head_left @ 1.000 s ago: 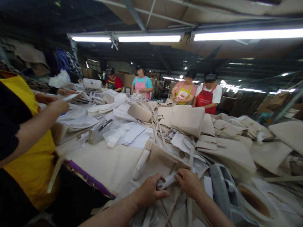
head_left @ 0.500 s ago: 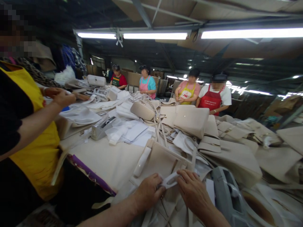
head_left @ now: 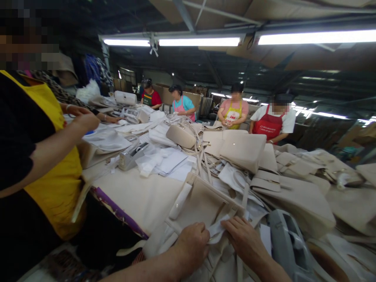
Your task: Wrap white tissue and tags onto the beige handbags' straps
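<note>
My left hand (head_left: 192,243) and my right hand (head_left: 245,241) meet at the near edge of the table, both pinched on a white wrapped bag handle (head_left: 217,231). The handle belongs to a cream handbag (head_left: 199,203) lying flat just beyond my fingers. A second wrapped handle (head_left: 179,200) lies on the bag's left side. Loose beige straps (head_left: 217,262) hang below my hands.
A grey tape dispenser (head_left: 289,246) stands right of my right hand; another dispenser (head_left: 132,155) sits farther left. Heaps of cream bags (head_left: 242,150) and white paper (head_left: 170,160) cover the table. A person in a yellow apron (head_left: 55,168) works at my left; several people stand across.
My view has shifted slightly, so everything sits further right. My hands have drawn closer together on the wrapped handle, and the white wrap looks more crumpled between them.
</note>
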